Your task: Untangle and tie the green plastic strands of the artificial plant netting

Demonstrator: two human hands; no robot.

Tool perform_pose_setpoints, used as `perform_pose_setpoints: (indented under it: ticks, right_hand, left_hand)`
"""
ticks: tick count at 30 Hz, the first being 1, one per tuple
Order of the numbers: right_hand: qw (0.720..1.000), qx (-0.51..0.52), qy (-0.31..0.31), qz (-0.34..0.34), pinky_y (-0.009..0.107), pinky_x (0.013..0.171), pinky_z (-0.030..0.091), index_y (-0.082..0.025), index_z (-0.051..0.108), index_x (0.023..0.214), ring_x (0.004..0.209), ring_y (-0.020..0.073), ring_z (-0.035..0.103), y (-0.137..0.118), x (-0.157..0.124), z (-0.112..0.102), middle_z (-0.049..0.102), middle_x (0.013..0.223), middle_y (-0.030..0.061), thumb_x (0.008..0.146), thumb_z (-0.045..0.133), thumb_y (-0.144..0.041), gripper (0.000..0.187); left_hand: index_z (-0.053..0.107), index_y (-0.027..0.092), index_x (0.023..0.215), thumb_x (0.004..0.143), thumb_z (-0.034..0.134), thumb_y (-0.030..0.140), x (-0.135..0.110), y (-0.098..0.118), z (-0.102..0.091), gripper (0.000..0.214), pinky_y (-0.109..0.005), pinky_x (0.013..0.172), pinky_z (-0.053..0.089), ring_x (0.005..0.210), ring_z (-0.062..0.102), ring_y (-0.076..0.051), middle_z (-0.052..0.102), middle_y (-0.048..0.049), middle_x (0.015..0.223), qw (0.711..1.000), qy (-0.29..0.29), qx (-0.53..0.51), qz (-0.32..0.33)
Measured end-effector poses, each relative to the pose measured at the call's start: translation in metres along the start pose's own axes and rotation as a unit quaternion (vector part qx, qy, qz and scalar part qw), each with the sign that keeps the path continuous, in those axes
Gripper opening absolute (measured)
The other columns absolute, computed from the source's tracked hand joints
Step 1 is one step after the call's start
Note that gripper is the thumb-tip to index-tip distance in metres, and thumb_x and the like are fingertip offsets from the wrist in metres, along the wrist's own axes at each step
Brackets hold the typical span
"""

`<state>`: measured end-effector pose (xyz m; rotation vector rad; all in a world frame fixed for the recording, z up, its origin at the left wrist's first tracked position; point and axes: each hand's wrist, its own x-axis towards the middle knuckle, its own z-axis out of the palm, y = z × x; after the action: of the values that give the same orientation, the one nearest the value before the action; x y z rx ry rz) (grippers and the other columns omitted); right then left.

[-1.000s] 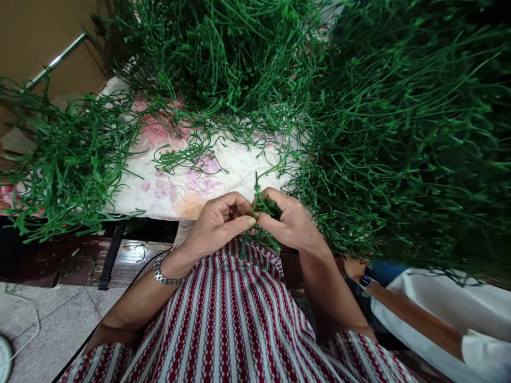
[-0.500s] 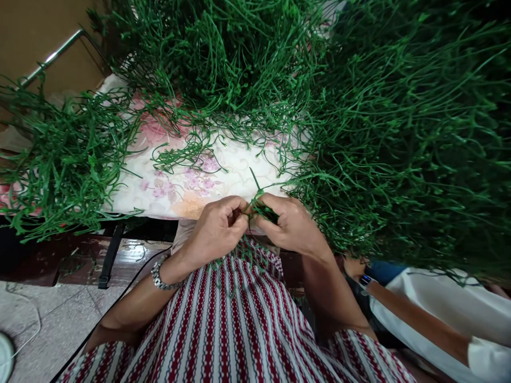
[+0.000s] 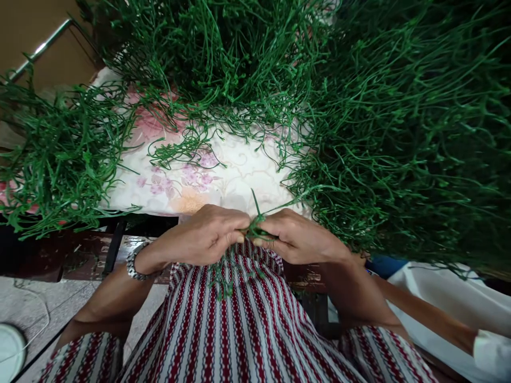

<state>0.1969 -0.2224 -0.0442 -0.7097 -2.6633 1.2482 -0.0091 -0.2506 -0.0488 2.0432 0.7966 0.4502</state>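
My left hand [image 3: 207, 235] and my right hand [image 3: 297, 236] meet at the near edge of a table covered by a floral cloth [image 3: 223, 178]. Both pinch a small green plastic sprig [image 3: 255, 226] between them, fingers curled tight. Thin strands of the sprig hang down over my red and white striped garment [image 3: 243, 319]. A metal bracelet [image 3: 133, 263] circles my left wrist. Huge heaps of the same green plastic strands [image 3: 399, 133] rise just beyond my right hand.
More green strands are piled at the left [image 3: 56, 154] and at the back [image 3: 223, 53] of the table. Another person's arm in a white sleeve [image 3: 439, 314] reaches in at the lower right. A metal rail [image 3: 38, 50] runs at the upper left. Tiled floor [image 3: 27, 314] lies below left.
Both hands have dropped slightly lower and flattened, still joined on the sprig. More strands now dangle over my striped garment. The view has shifted a little upward on the table.
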Motion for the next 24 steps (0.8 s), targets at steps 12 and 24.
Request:
perform_pose_setpoints:
  ticks: [12,24]
  right_hand:
    - [0.976,0.101,0.165,0.098,0.021,0.053,0.034,-0.016,0.056,0.075,0.056,0.0081,0.044,0.005,0.000,-0.001,0.051,0.062,-0.0009,0.087,0.044,-0.035,0.026]
    - [0.913,0.338,0.198,0.110,0.016,0.047,0.027,-0.016,0.042,0.062,0.053,0.0039,0.028,0.001,0.018,0.035,0.032,0.060,-0.0058,0.077,0.054,-0.021,0.020]
  left_hand:
    - [0.052,0.015,0.062,0.077,0.057,0.027,0.008,-0.009,0.001,0.020,-0.021,0.051,0.029,0.054,0.037,-0.009,0.044,0.0032,0.057,0.939,0.208,-0.237,-0.139]
    - [0.047,0.014,0.058,0.073,0.063,0.024,0.019,-0.008,0.025,0.024,-0.019,0.051,0.031,0.054,0.037,-0.007,0.042,0.0035,0.056,0.909,0.263,-0.302,-0.118]
